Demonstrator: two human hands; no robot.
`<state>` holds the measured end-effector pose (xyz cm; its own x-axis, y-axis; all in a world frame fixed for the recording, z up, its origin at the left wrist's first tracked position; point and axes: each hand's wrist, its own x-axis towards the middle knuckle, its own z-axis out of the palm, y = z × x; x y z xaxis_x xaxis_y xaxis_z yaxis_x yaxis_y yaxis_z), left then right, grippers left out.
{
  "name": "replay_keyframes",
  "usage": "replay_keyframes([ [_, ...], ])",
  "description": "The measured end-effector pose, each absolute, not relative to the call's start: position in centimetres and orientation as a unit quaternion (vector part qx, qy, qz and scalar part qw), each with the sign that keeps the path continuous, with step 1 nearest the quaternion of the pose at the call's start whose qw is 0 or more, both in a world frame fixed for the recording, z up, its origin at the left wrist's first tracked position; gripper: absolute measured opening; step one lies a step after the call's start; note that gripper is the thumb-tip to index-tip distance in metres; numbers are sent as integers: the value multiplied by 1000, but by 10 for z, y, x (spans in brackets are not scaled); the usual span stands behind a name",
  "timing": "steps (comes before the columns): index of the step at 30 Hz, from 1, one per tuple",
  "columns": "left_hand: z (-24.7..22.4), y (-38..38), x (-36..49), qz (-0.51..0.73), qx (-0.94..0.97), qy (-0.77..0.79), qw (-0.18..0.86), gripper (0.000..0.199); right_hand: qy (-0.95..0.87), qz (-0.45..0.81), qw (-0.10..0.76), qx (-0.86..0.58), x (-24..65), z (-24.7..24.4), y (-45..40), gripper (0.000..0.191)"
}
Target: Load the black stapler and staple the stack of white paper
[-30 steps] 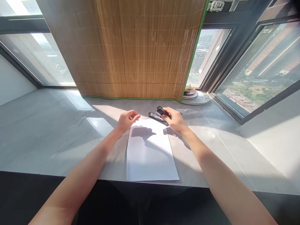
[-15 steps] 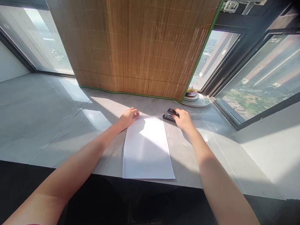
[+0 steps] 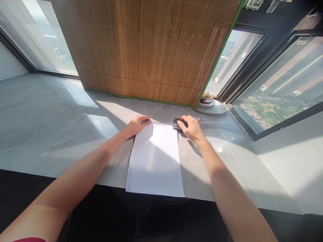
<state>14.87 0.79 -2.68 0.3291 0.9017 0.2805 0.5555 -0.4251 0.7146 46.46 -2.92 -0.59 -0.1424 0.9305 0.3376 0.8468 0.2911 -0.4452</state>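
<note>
White paper [image 3: 157,164] lies on the grey counter, its near edge close to the counter's front; whether it is one sheet or a stack I cannot tell. My left hand [image 3: 138,124] pinches the paper's far left corner between thumb and fingers. At the far right corner, my right hand [image 3: 193,127] is closed around a black stapler [image 3: 178,124]. The stapler's front end points left and meets the paper's corner; whether the corner sits between its jaws is too small to tell. My right fingers cover the stapler's rear part.
A bamboo blind [image 3: 151,50] with green edging hangs behind the paper down to the counter [image 3: 63,134]. Stacked plates [image 3: 208,104] stand at the back right beside the window frame [image 3: 242,70]. A white wall [image 3: 292,151] bounds the right side.
My right hand has moved the stapler left, onto the paper's far right corner. The paper has shifted slightly left and turned a little, with my left hand still at its far left corner.
</note>
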Motion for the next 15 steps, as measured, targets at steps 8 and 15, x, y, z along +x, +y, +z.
replay_keyframes([
  [8, -28, 10, 148, 332, 776, 474, 250, 24, -689, 24, 203, -695, 437, -8, -20, 63],
  [15, -32, 12, 147, 329, 773, 482, 249, 25, -702, 5, 169, -692, 436, -4, -23, 62],
])
